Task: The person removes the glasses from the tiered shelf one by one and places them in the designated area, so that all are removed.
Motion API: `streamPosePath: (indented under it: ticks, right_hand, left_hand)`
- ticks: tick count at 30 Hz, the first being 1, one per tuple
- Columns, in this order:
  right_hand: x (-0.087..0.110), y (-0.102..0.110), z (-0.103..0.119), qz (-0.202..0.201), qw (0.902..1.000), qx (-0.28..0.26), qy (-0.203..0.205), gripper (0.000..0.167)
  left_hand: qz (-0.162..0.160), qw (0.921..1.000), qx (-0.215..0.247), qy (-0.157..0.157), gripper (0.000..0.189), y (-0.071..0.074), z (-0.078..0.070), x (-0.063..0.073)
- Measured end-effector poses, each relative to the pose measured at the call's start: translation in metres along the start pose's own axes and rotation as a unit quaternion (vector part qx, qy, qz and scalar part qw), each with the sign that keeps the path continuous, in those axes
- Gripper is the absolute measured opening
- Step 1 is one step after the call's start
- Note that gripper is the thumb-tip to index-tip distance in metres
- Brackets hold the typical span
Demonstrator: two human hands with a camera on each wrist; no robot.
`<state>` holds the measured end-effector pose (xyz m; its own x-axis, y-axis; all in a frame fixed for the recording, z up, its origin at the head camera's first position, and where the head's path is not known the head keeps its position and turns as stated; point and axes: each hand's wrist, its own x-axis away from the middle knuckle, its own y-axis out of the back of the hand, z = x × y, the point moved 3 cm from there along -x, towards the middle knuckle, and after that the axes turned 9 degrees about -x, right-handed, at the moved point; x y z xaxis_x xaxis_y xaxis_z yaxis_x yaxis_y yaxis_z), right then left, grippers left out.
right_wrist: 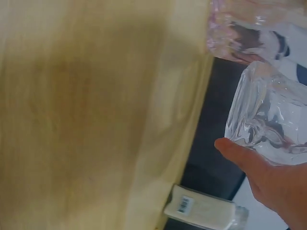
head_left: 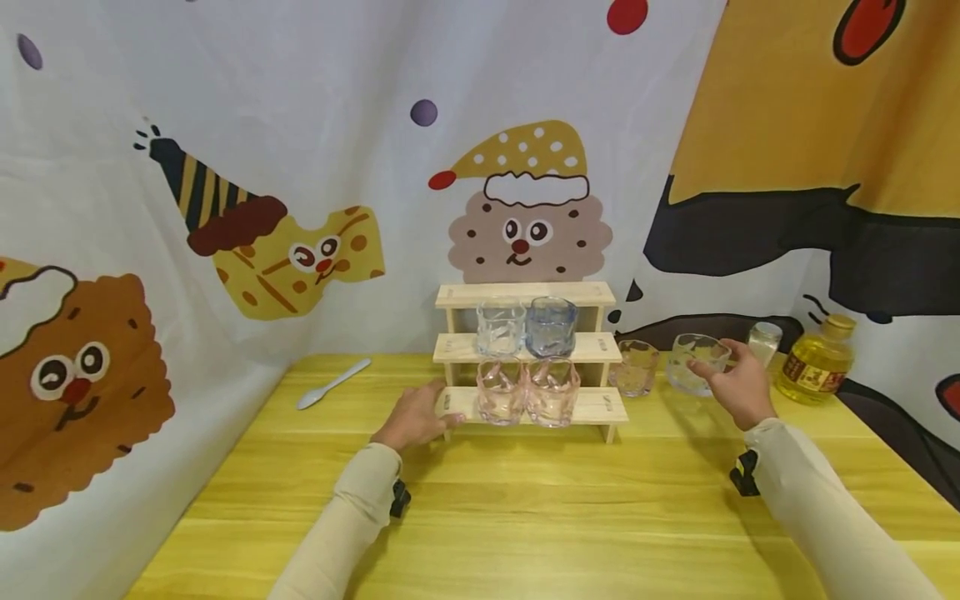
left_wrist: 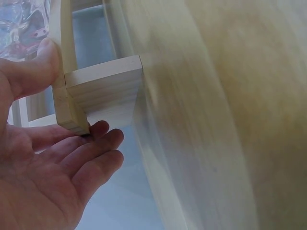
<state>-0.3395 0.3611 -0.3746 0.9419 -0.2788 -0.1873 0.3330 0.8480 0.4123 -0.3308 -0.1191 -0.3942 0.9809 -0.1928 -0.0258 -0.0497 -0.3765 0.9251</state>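
Note:
My left hand (head_left: 414,417) grips the left end of the lowest step of a three-step wooden stand (head_left: 525,293). The left wrist view shows its thumb (left_wrist: 45,62) on top of the board and curled fingers at the underside. In my right hand (head_left: 742,390) is a clear glass tumbler (head_left: 688,371), held by the side with thumb and fingers, right of the stand. Two pink tumblers (head_left: 501,393) stand together on the lowest step. On the middle step are a clear tumbler (head_left: 500,329) and a blue tumbler (head_left: 552,329).
Between the stand and the held glass, a pink-tinted tumbler (head_left: 635,369) stands on the wooden table (head_left: 540,517). A white capped jar (head_left: 765,340) and an oil bottle (head_left: 813,371) are at the right. A white spoon (head_left: 333,385) lies at the left. Behind hangs a printed curtain (head_left: 337,125).

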Motion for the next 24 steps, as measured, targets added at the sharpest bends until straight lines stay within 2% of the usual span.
streamPosePath:
  ticks: [9, 19, 24]
  right_hand:
    - [-0.006, -0.007, -0.012, 0.012, 0.9997, -0.006, -0.023, 0.088]
    - [-0.011, -0.014, -0.014, 0.026, 0.9995, 0.013, -0.013, 0.086]
    - [-0.012, -0.017, -0.015, 0.03, 0.9991, 0.014, -0.028, 0.087]
  left_hand:
    - [0.002, 1.0, -0.002, 0.0, 0.07, 0.0, -0.001, -0.001]
    - [-0.003, 1.0, -0.003, -0.006, 0.07, -0.001, 0.0, 0.0]
    - [-0.004, 1.0, -0.006, -0.007, 0.07, 0.0, -0.001, 0.001]
